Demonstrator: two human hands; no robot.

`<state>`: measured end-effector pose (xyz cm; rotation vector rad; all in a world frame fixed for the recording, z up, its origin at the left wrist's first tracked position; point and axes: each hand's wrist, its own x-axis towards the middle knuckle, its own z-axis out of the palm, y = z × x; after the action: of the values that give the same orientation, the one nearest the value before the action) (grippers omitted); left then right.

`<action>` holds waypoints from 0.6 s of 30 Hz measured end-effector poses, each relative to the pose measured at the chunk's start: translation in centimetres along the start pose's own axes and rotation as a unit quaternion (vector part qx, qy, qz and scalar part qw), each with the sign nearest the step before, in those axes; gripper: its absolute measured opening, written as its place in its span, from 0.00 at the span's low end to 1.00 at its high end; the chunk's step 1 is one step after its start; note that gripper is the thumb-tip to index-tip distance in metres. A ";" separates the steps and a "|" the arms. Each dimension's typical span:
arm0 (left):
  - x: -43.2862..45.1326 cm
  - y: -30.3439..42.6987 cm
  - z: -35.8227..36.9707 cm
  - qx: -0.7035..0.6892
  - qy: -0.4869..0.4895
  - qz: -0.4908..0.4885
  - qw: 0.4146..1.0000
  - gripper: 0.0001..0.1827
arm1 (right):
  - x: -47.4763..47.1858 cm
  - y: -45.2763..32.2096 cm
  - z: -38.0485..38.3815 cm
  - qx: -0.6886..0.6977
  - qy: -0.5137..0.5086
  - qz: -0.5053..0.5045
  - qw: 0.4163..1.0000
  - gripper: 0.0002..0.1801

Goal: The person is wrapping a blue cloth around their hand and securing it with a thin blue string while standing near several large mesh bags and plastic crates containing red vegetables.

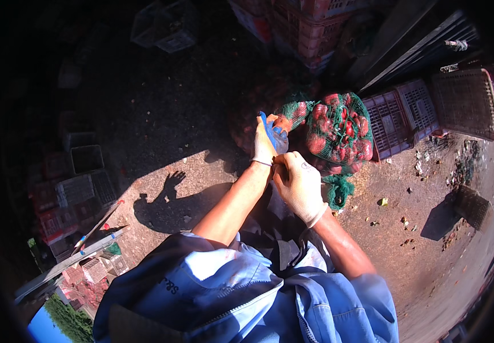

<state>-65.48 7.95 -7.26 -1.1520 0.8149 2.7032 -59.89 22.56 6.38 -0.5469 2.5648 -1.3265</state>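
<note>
My left hand (268,135) wears a pale knit glove with a blue palm coating. It is raised with fingers apart and holds nothing. With thumb and forefinger, my right hand (300,184), gloved the same way, pinches the glove cuff (262,162) at my left wrist. Just past my hands stands a green mesh bag (337,133) stuffed with round red produce, perhaps onions. A second mesh bag (296,112) of this produce lies beside it, partly hidden behind my left fingers and in shadow. Loose green netting (339,189) lies at the near side of the first bag.
Plastic crates (388,122) line the right, beside the bags. Stacked red crates (307,32) rise at the far side. More crates (75,188) sit in shadow on the left. A small block-shaped object (473,208) and scraps (405,223) lie on the sunlit concrete floor (384,253).
</note>
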 end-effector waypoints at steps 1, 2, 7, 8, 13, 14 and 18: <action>-1.1 0.3 1.4 -0.012 -0.002 0.007 1.000 0.35 | -0.1 -0.2 -0.2 0.077 0.016 0.014 0.997 0.12; -2.7 1.0 3.5 -0.022 -0.002 0.016 1.000 0.32 | -0.1 -0.4 -0.4 0.099 0.009 0.037 0.994 0.15; -4.3 1.4 5.2 -0.013 0.015 0.004 1.000 0.31 | 1.5 1.8 0.1 0.272 -0.113 0.144 0.945 0.24; -4.3 1.3 5.1 -0.004 0.008 -0.009 1.000 0.30 | 1.7 2.2 0.0 0.271 -0.132 0.125 0.945 0.22; -5.2 2.0 4.4 -0.015 -0.088 -0.013 0.996 0.32 | 2.1 2.4 -0.6 0.276 -0.143 0.067 0.948 0.15; -5.4 2.0 4.5 -0.017 -0.083 -0.016 0.996 0.32 | 2.0 2.1 -1.1 0.226 -0.133 0.040 0.964 0.13; -5.4 2.4 4.5 -0.043 -0.107 0.017 0.993 0.35 | 1.2 1.3 -0.8 -0.089 -0.023 -0.100 0.991 0.10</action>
<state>-65.21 8.86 0.08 -0.8493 0.6984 2.8512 -61.58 23.32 5.77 -0.8770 2.6642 -1.1311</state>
